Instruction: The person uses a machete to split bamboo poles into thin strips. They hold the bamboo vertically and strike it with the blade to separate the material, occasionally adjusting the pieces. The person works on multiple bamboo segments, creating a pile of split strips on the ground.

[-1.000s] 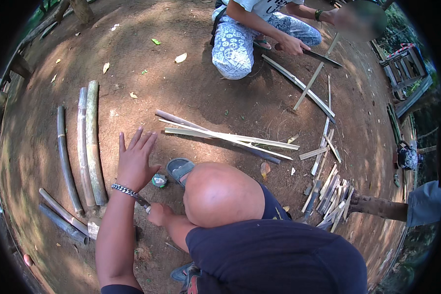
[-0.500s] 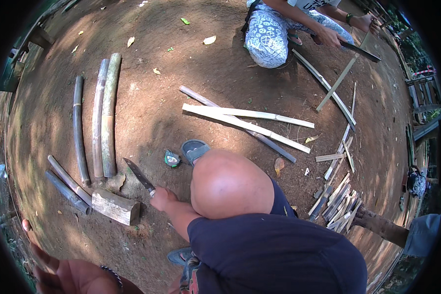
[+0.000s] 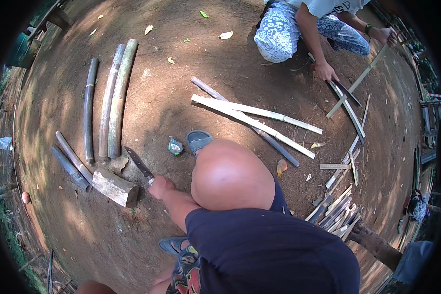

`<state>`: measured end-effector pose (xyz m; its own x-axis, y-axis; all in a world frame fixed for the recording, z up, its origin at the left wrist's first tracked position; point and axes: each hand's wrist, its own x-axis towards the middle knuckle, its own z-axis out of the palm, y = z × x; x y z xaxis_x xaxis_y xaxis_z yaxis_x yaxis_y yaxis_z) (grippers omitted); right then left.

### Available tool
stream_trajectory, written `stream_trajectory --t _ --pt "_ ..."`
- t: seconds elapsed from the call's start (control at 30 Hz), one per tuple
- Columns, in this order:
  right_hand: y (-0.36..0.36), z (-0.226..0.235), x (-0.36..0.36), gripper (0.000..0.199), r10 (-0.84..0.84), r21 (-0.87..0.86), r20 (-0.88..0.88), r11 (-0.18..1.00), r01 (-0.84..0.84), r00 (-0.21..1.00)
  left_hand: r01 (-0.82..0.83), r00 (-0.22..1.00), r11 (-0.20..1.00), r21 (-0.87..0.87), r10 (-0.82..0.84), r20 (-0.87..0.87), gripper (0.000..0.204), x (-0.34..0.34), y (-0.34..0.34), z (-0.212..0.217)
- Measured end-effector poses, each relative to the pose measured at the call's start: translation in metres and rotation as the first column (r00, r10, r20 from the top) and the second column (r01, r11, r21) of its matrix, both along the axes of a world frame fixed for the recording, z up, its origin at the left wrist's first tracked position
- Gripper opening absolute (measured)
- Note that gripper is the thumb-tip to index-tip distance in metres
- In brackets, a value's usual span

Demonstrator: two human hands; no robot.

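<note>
My right hand is wrapped round the handle of a long-bladed knife, held low over the dirt. Its blade slants up to the left, past the end of a pale split wood block that lies on the ground. Near the blade are a dry leaf and the lower ends of several bamboo poles. A small tape measure rests between the knife and my sandal. Only a rounded patch of skin shows at the lower left edge; I cannot tell whether it is hand or knee.
Shorter bamboo lengths lie left of the block. Split strips cross a dark pole at centre. At right sits a pile of small sticks by a log. A co-worker at the upper right holds a machete and a bamboo strip.
My open left hand has dropped out of sight at the lower left. The view has shifted slightly. The co-worker's machete has moved down along the strip. My right hand keeps the knife.
</note>
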<state>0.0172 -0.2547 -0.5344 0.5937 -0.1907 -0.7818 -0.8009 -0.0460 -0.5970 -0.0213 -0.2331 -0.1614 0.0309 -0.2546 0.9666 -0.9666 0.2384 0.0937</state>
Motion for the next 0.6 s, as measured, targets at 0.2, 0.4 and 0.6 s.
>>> stream_trajectory --t 0.2,0.4,0.6 --pt "0.009 -0.008 0.007 0.042 0.000 -0.011 -0.016 1.000 0.000 1.000 -0.071 0.942 0.973 0.221 0.138 -0.306 0.078 -0.032 0.020 -0.050" --pt "0.014 0.006 0.003 0.045 0.090 0.022 -0.009 0.996 -0.090 0.996 -0.104 0.857 0.937 0.334 0.255 -0.448 0.075 -0.056 0.027 -0.080" --pt "0.005 0.023 -0.004 0.044 0.141 0.047 0.021 0.989 -0.142 0.990 -0.081 0.814 0.913 0.400 0.292 -0.503 0.071 -0.069 0.023 -0.098"
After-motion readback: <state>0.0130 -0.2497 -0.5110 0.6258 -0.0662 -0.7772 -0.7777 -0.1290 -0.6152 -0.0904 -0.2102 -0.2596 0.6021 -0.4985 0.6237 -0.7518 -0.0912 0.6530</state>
